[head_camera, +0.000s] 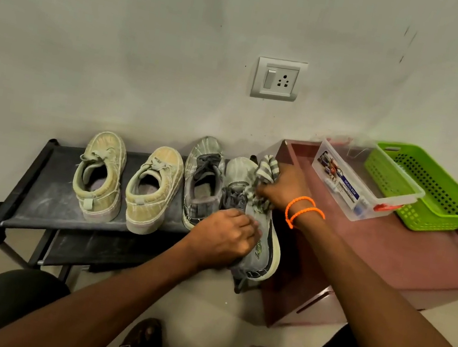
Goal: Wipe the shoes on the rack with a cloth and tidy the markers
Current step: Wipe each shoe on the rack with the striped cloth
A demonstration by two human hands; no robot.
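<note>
At the shoe rack's [34,194] right edge, the left hand [223,235] grips the grey sneaker's [263,240] heel while the right hand [283,187] clutches the striped cloth [266,169] against its toe.

home entryway | shoe rack [33,200] | wall socket [278,79] | storage basket [431,197]

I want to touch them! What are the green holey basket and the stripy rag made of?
The bright green basket with holes looks like moulded plastic: glossy, stiff, with a neat grid of holes. The grey-and-white striped cloth looks like soft woven fabric, maybe cotton: it bunches and folds in the right hand.
</note>
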